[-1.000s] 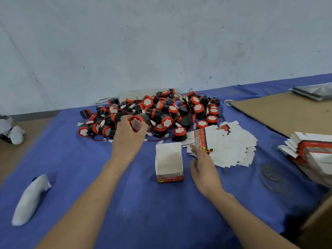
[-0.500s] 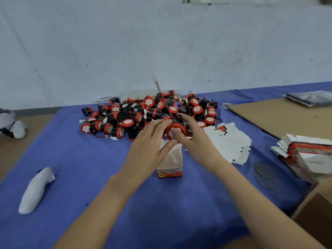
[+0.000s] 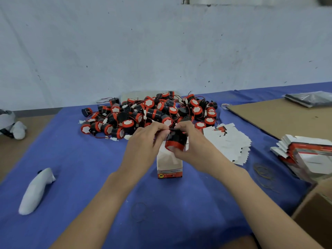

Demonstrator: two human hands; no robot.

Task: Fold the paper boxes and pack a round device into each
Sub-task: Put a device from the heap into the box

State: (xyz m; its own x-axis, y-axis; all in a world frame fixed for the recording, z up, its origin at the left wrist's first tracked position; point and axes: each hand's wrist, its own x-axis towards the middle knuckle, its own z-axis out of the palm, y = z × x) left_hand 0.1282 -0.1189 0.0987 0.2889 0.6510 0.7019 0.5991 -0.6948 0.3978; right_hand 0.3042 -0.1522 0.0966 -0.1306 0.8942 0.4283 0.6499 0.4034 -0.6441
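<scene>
In the head view the right hand [image 3: 194, 146] curls its fingers round a device [image 3: 175, 141] just above the open box [image 3: 168, 166], which stands upright mid-surface [image 3: 89, 177], likely for a straight drop. The left hand [image 3: 143, 146] pinches the device's top, perhaps tucking its wire. The pile [image 3: 147, 112] crowds the far edge and flat boxes [image 3: 228, 141] lie to the right, so the near edge looks freest.

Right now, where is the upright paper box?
In the head view the paper box stands centre on the blue cloth, beneath the left hand and right hand, device pile behind, flat blanks to its right.
</scene>
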